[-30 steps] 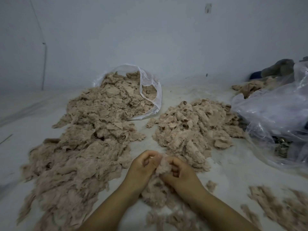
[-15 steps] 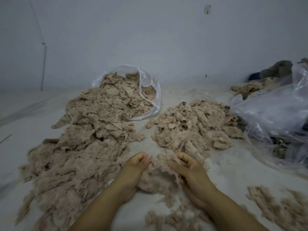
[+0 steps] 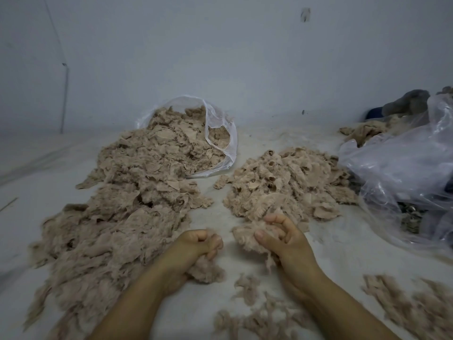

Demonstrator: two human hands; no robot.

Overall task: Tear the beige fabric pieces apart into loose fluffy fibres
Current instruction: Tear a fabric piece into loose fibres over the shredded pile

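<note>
Beige fabric clumps, two: left hand, right hand (one apiece).

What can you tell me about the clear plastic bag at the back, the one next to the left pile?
The clear plastic bag lies on its side on the pale floor near the wall, mouth gaping toward the camera. It is thin, crinkled and see-through, with whitish glare along its rim. Beige fabric pieces fill it and spill forward out of the mouth. No hand touches it.

We see a pale floor carrying a long beige heap spilling from a clear bag, a smaller fabric pile, crumpled plastic at right, and loose tufts nearest us.
</note>
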